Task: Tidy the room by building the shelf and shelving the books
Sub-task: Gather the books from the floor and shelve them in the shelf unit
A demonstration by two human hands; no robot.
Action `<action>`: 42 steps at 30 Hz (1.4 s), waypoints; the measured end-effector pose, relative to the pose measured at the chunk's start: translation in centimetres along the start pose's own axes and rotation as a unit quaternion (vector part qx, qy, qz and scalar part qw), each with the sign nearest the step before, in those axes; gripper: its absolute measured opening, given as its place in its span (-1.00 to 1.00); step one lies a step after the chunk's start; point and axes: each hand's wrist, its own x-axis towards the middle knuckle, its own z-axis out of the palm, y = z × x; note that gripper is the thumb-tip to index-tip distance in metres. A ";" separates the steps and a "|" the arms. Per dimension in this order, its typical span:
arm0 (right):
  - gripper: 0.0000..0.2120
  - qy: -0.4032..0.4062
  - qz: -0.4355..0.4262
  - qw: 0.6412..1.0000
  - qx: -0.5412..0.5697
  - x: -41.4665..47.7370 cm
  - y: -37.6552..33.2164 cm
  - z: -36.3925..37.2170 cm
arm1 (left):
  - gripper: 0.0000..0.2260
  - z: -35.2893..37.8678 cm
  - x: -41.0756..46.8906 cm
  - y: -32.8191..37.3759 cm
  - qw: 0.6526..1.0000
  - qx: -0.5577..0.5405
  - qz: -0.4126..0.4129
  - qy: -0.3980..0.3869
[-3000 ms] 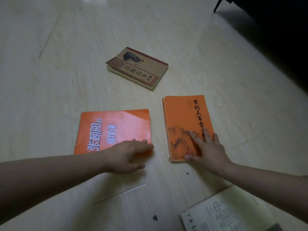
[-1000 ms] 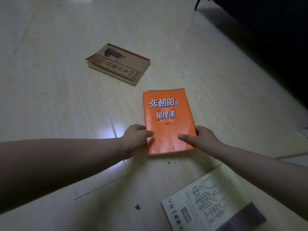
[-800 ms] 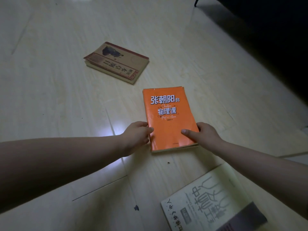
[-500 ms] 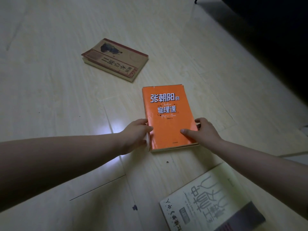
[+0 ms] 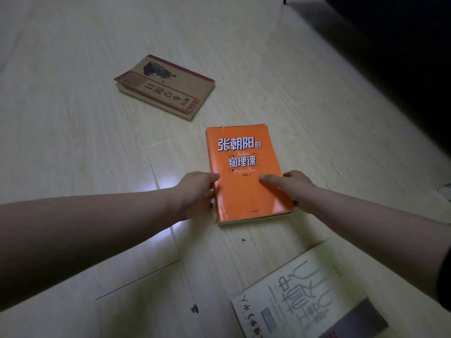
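An orange paperback (image 5: 244, 172) is being held flat on the pale wooden floor (image 5: 73, 142), about midway across the visible boards, with its title facing up. Its left edge is being gripped by the left hand (image 5: 197, 191), with the thumb on the cover and the fingers curled against the side. Its right edge is being clamped by the right hand (image 5: 292, 189), with the thumb laid across the cover and the fingers tucked round the edge. A worn tan book (image 5: 168, 86) is lying toward the far left, well apart. A white book (image 5: 307, 296) is lying at the near right, partly cut off by the frame.
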 end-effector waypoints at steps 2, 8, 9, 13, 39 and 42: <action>-0.30 -0.014 0.022 0.999 0.035 0.0 0.0 -0.1 | -0.70 -0.1 0.4 0.0 1.000 -0.013 -0.009 0.007; -0.43 -0.101 0.055 0.988 0.101 -0.7 1.0 0.3 | -0.87 -1.3 1.0 0.2 0.999 -0.038 -0.030 0.017; -0.43 -0.105 0.048 0.989 0.093 -0.9 1.2 0.5 | -0.81 -1.5 1.0 0.3 0.999 -0.030 -0.032 0.006; -0.45 -0.125 0.016 0.984 0.127 -1.7 2.1 1.1 | -0.76 -1.4 0.8 0.1 0.999 0.002 -0.030 -0.026; -0.50 0.045 0.057 0.972 0.224 -26.2 19.0 -6.3 | -0.13 13.0 -11.6 -12.8 0.942 0.310 0.015 -0.129; -0.48 0.065 0.066 0.960 0.264 -25.9 20.9 -5.2 | -0.21 13.6 -11.5 -13.4 0.934 0.337 0.026 -0.118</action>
